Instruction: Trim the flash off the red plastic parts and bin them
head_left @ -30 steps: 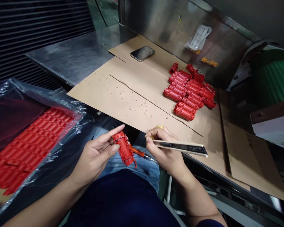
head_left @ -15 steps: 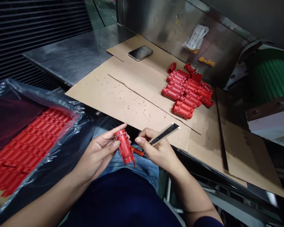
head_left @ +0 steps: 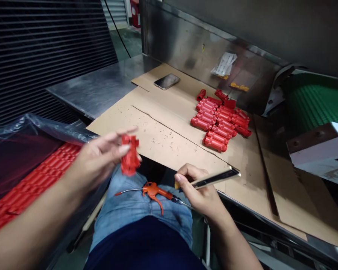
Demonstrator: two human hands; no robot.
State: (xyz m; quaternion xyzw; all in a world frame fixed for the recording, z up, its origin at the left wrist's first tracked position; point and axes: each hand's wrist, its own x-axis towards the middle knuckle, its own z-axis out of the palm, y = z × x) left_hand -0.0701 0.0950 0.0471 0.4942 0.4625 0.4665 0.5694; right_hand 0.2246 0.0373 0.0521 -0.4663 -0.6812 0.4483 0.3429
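Note:
My left hand is closed around a red plastic cylindrical housing part, above my left thigh and near the cardboard's front edge. Hand and part are blurred by motion; open recesses show on the part. In my right hand, fingers wrap a slim, flat, knife-like tool with a black and cream handle pointing right. Its working end is mostly hidden by my fingers. An orange air blow gun lies across my lap between both hands, touched by neither. Several matching red parts lie grouped on the cardboard.
Cardboard with small scattered shavings covers the metal table. A phone lies toward the back. At left, a plastic-lined box holds many red parts. Small bags with yellow pieces hang on the metal panel. Green ribbed material stands at right.
My left hand has carried the red part left and up, turning it to another side. My right hand has moved right and down, away from the part. The blow gun is now uncovered.

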